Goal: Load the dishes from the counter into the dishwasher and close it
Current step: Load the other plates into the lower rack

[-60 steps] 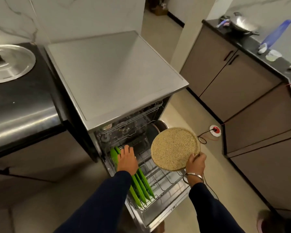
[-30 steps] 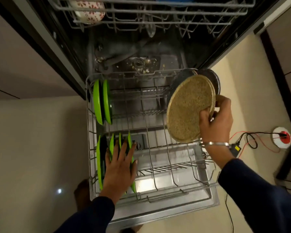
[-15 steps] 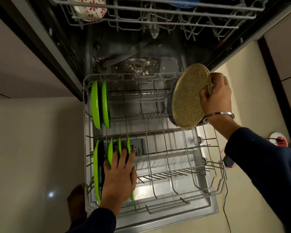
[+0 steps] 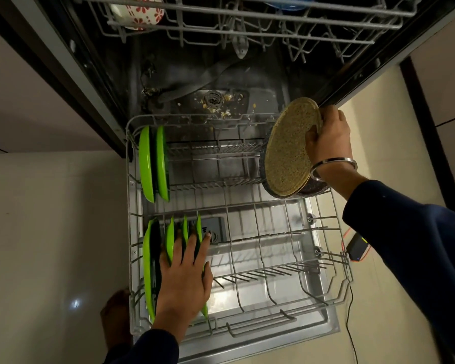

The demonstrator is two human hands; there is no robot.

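Observation:
The dishwasher's lower rack [image 4: 132, 206] is pulled out over the open door. My right hand [image 4: 329, 137] grips the rim of a round speckled tan plate [image 4: 286, 153], held on edge at the rack's far right, against a dark speckled dish [image 4: 313, 189] behind it. My left hand [image 4: 184, 279] rests with straight fingers on several green plates [image 4: 170, 243] standing in the near-left slots. Two more green plates [image 4: 153, 164] stand at the far left.
The upper rack [image 4: 247, 24] overhead holds a red-flowered white bowl [image 4: 139, 14]. Food scraps lie around the tub's drain filter [image 4: 214, 99]. A small black device [image 4: 356, 246] with a cable lies on the floor to the right. My foot [image 4: 116, 319] stands left of the door.
The view dropped from the counter top into the open dishwasher. My right hand carried the tan plate to the rack's far right and lowered it there. My left hand stayed on the green plates.

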